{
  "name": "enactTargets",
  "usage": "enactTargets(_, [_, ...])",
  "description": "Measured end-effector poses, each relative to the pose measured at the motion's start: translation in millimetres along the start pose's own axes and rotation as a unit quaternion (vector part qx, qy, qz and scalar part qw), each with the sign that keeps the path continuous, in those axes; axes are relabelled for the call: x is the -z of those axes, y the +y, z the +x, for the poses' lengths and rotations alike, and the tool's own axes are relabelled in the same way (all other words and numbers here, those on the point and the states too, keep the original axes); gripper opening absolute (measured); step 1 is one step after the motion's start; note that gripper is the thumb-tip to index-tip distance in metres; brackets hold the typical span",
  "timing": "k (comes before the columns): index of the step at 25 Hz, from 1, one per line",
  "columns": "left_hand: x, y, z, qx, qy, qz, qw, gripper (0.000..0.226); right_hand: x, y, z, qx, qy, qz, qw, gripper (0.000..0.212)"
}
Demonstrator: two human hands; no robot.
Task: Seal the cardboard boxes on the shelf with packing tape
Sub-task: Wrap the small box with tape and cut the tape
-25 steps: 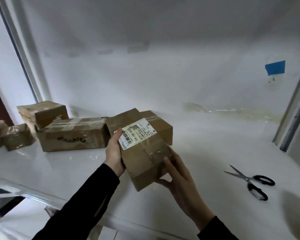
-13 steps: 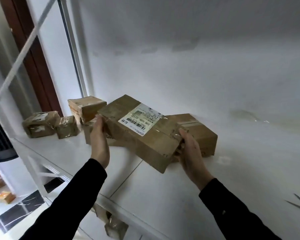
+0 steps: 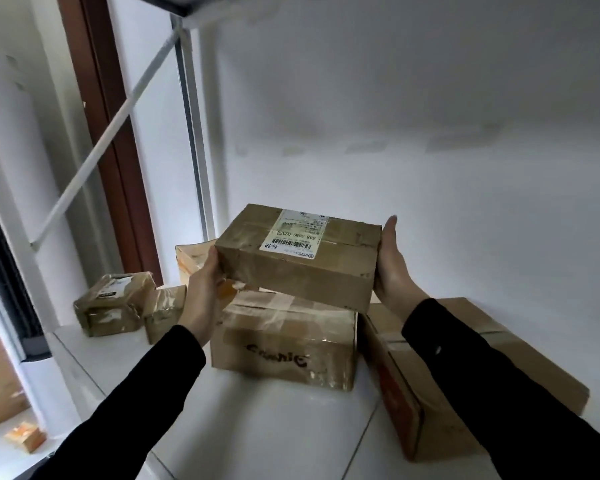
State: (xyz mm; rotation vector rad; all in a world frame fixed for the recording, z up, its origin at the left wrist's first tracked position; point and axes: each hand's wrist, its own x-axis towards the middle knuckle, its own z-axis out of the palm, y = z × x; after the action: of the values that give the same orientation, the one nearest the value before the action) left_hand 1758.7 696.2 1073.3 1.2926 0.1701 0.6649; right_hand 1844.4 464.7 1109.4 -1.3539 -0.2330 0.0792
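I hold the labelled box [image 3: 300, 254] by its two short ends, left hand [image 3: 205, 292] and right hand [image 3: 392, 268] fingers pressed flat, long axis left-right, hovering just above the marked box [image 3: 284, 348] on the shelf [image 3: 257, 427].

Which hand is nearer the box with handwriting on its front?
Left. The left hand grips the labelled box beside the handwritten box's top-left corner; the right hand is up past its right edge.
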Motion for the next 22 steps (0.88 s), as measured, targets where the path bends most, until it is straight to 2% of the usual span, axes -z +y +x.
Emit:
enactTargets(7, [42.4, -46.7, 56.5, 0.084, 0.003, -0.026, 0.996, 0.053, -26.3, 61.8, 43.8, -0.072, 0.004, 0.017, 0.997, 0.067])
enactTargets(8, [45.5, -52.9, 59.3, 0.087, 0.006, -0.023, 0.996, 0.052, -27.2, 72.1, 47.7, -0.085, 0.01, 0.0, 0.996, 0.068])
enactTargets(11, [49.1, -64.4, 56.0, 0.077, 0.014, 0.036, 0.996, 0.031, -28.3, 93.9, 59.1, -0.125, 0.023, -0.034, 0.991, 0.071])
enactTargets(14, [47.2, -64.9, 49.3, 0.061, 0.009, 0.072, 0.995, 0.029, -29.2, 107.0, 67.1, -0.172, 0.047, -0.029, 0.984, 0.079])
enactTargets(16, [43.5, -61.3, 43.8, 0.055, 0.008, 0.09, 0.994, 0.025, -30.8, 113.1, 69.8, -0.189, 0.059, -0.047, 0.979, 0.09])
enactTargets(17, [41.7, -62.2, 42.4, 0.051, 0.014, 0.098, 0.994, 0.024, -29.5, 119.3, 73.2, -0.196, 0.064, -0.053, 0.977, 0.103])
enactTargets(19, [40.2, -63.8, 38.7, 0.043, 0.024, 0.116, 0.992, 0.032, -15.1, 157.1, 104.2, -0.2, 0.054, -0.05, 0.977, 0.127])
enactTargets(22, [43.3, -70.2, 37.2, 0.041, 0.039, 0.156, 0.986, 0.044, -5.0, 180.8, 115.7, -0.2, 0.039, -0.074, 0.976, 0.139])
